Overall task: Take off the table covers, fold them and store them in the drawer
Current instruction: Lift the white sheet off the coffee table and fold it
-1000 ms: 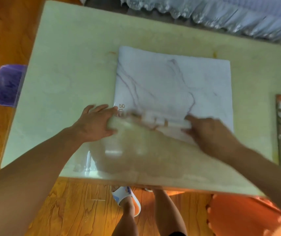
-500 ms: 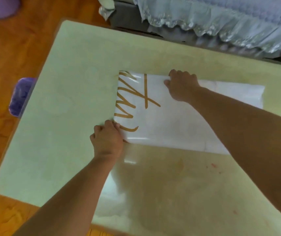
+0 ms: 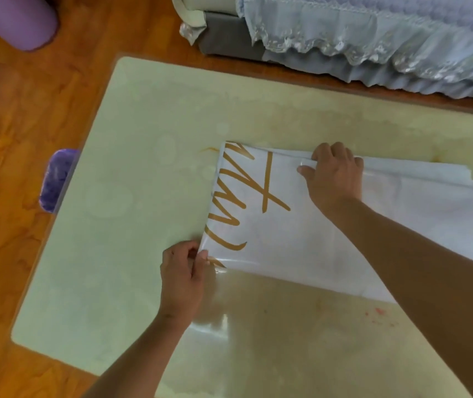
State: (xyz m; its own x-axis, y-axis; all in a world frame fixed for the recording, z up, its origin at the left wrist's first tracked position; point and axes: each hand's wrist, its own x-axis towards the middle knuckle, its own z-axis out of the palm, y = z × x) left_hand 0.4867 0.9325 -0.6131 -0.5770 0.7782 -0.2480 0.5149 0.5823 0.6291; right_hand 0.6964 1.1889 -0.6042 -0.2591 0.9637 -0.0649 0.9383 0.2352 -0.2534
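Note:
A white table cover with gold script lies folded over on the pale glossy table. My left hand pinches the cover's near left corner between thumb and fingers. My right hand grips the far folded edge, its fingers curled over the layered edges there. My right forearm crosses over the cover's right part and hides some of it. No drawer is in view.
A sofa with a pale blue frilled cover runs along the far side of the table. A purple bin stands on the wooden floor at the table's left edge. A purple round object sits at the top left.
One second ago both hands held the marbled cover's near edge. They then folded it over away from me, showing the gold-lettered side; my right hand now grips the far edge.

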